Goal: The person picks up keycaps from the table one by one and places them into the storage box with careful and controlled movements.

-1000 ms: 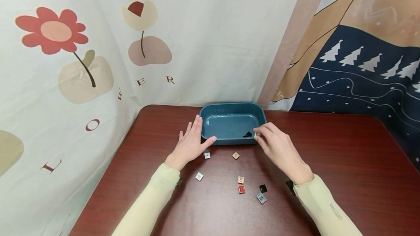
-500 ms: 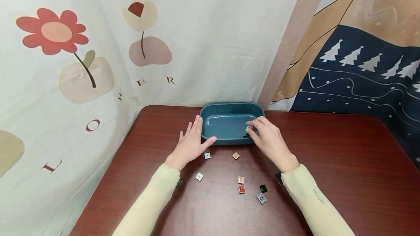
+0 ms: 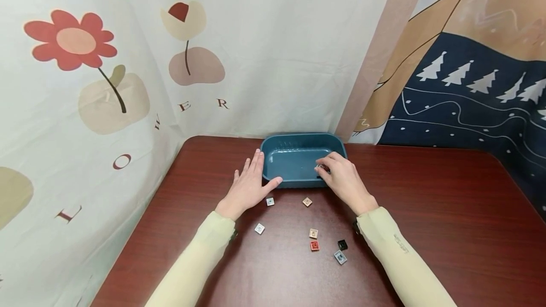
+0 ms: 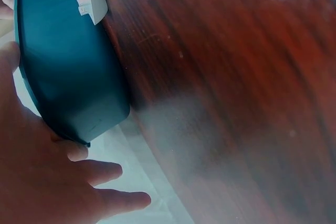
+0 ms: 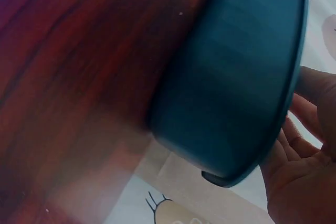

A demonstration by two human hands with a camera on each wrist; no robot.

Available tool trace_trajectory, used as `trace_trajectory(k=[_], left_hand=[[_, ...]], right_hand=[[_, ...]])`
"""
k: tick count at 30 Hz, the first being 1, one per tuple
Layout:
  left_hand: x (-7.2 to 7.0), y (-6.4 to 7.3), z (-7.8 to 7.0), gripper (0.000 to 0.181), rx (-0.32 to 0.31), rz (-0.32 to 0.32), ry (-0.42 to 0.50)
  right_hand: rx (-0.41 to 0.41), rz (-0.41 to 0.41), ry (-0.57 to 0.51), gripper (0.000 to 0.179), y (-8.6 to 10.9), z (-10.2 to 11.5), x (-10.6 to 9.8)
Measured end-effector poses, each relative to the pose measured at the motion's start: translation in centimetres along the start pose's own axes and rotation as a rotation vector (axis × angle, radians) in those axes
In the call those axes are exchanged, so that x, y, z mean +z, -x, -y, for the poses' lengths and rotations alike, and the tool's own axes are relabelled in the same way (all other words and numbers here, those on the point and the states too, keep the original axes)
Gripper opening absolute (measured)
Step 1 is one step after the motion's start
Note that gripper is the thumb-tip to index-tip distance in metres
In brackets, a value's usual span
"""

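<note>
A blue-green plastic bin (image 3: 290,184) stands at the back of the table. My left hand (image 3: 245,186) rests with straight fingers against its left end, the thumb along the front rim. My right hand (image 3: 347,179) reaches over the bin's front right part, thumb and fingertips pinching a small whitish keycap (image 3: 319,167), mostly hidden by the fingers. A dark bit of a black keycap (image 3: 319,176) shows below those fingertips on the bin floor. In the left wrist view, a white keycap (image 4: 94,4) lies close to the bin wall.
Several loose keycaps lie in front of the bin: light blue (image 3: 270,201), tan (image 3: 307,202), white (image 3: 259,228), another tan (image 3: 313,233), red (image 3: 314,246), black (image 3: 342,244) and grey-blue (image 3: 340,257). A printed curtain (image 3: 273,60) hangs behind the table.
My right hand has moved left and inward from the bin's right front rim to over its inside, carrying the whitish keycap. The left hand has stayed in place.
</note>
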State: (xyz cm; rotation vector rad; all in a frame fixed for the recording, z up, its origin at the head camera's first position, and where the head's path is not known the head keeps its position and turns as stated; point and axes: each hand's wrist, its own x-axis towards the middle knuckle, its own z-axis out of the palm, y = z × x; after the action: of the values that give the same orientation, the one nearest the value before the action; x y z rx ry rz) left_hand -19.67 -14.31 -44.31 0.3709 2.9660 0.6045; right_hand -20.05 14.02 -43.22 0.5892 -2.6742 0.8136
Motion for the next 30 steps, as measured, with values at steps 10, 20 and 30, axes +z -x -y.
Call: trace_trajectory(k=[10, 20, 30], left_hand=[[-0.09, 0.02, -0.1, 0.104, 0.0, -0.003, 0.005], [-0.02, 0.18, -0.13, 0.105, -0.004, 0.002, 0.006], [0.08, 0.05, -0.1, 0.104, -0.001, -0.008, 0.012]], right_hand=[[0.038, 0.009, -0.011, 0.02, -0.34, -0.45, 0.62], [0.083, 0.057, 0.006, 0.029, -0.63, -0.53, 0.81], [0.043, 0.068, -0.037, 0.036, -0.29, -0.83, 0.6]])
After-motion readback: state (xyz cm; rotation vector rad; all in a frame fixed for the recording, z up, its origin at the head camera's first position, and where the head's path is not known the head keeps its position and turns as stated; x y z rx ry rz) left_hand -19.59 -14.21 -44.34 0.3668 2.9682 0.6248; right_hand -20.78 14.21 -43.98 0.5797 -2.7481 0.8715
